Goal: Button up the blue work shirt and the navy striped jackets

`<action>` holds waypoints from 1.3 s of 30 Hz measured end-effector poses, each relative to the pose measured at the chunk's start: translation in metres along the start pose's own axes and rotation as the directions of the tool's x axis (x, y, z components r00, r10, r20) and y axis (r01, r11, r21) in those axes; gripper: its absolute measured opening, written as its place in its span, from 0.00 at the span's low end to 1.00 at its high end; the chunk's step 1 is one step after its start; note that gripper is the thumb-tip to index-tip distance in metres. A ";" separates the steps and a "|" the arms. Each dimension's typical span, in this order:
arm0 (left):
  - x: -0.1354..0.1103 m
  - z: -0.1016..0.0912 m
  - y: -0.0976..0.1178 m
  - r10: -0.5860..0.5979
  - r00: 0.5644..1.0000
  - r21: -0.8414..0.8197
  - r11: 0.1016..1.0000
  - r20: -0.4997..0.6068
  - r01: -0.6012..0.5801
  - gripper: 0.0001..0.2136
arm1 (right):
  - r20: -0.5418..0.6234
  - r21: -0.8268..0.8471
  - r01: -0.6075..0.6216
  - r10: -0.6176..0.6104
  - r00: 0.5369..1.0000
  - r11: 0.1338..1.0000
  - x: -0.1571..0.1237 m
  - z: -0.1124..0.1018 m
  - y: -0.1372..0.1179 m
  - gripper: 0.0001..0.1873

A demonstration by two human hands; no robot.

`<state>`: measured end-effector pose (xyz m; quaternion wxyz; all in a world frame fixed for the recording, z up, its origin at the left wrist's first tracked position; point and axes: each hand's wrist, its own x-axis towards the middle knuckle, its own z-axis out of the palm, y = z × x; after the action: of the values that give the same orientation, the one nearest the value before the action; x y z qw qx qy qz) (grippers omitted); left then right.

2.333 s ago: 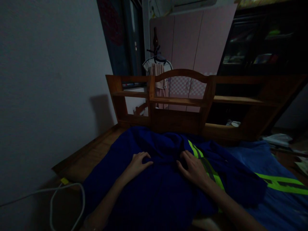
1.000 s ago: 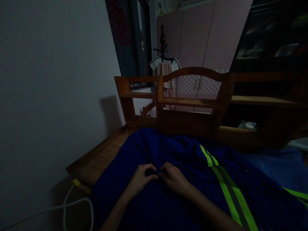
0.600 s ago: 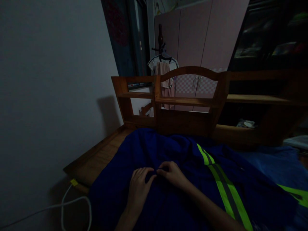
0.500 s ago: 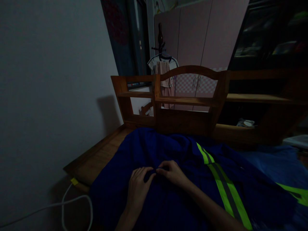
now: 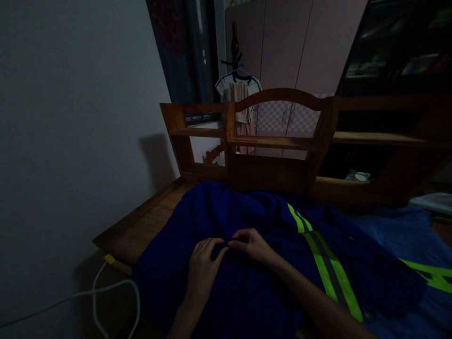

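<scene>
A dark blue work garment (image 5: 254,216) with a yellow-green and grey reflective stripe (image 5: 326,266) lies spread over a wooden bed. My left hand (image 5: 203,268) rests on the cloth with its fingers curled, their tips pinching a fold near the middle. My right hand (image 5: 252,246) meets it from the right, fingers bent and pinching the same fold of blue cloth. The fingertips of both hands touch. The room is dim, so the fold itself is hard to make out.
A wooden headboard with shelves (image 5: 278,141) stands behind the garment. The bare bed frame edge (image 5: 141,226) shows at the left, beside a grey wall (image 5: 70,141). A white cable (image 5: 102,296) loops at lower left. Clothes hang on a rack (image 5: 238,89) before pink wardrobe doors (image 5: 296,47).
My hands came together from apart on the cloth and now pinch one fold at the middle. In the last half second they barely moved; the view shifted slightly.
</scene>
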<state>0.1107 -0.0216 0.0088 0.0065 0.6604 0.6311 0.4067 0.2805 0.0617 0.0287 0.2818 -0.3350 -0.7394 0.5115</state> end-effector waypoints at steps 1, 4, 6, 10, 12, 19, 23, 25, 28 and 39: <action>0.000 0.000 0.001 -0.003 1.000 -0.003 1.000 -0.009 0.003 0.08 | 0.005 0.027 -0.001 0.000 1.000 1.000 0.000 -0.001 0.000 0.15; -0.001 0.000 0.005 -0.014 1.000 -0.007 1.000 -0.020 0.014 0.07 | 0.012 0.071 0.017 -0.018 1.000 0.997 0.000 -0.002 -0.001 0.14; -0.004 0.002 0.007 -0.020 0.999 -0.001 1.000 -0.032 0.020 0.07 | 0.016 0.086 0.025 -0.026 1.000 0.996 0.000 -0.002 -0.001 0.14; -0.010 0.007 0.010 -0.026 0.995 0.023 0.999 -0.094 0.028 0.05 | -0.004 0.077 0.044 -0.044 0.999 0.996 0.002 0.000 0.001 0.13; -0.012 0.010 0.010 -0.026 0.992 0.034 0.999 -0.121 0.031 0.05 | -0.047 0.050 0.102 -0.100 0.994 0.993 0.002 0.002 0.002 0.13; -0.010 0.009 0.009 -0.070 0.991 0.010 0.997 -0.115 0.072 0.05 | -0.060 -0.037 0.234 -0.236 0.970 0.972 -0.003 0.004 -0.005 0.09; -0.008 0.005 0.009 -0.087 0.993 -0.077 0.994 -0.076 0.081 0.05 | -0.036 -0.029 0.269 -0.270 0.962 0.963 -0.005 0.002 -0.011 0.10; -0.007 0.004 0.009 -0.101 0.993 -0.099 0.991 -0.059 0.095 0.05 | -0.021 -0.004 0.271 -0.271 0.962 0.963 -0.005 0.002 -0.011 0.10; -0.006 0.004 0.009 -0.133 0.990 -0.113 0.985 -0.038 0.128 0.06 | -0.034 0.017 0.264 -0.263 0.964 0.964 -0.004 0.003 -0.010 0.09; -0.007 0.002 0.007 -0.192 0.981 -0.195 0.962 0.023 0.193 0.07 | -0.048 -0.016 0.208 -0.208 0.977 0.978 -0.005 0.005 -0.004 0.10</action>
<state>0.1185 -0.0281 0.0077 0.1125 0.5930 0.6490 0.4631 0.2790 0.0546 0.0308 0.3499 -0.2700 -0.7661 0.4666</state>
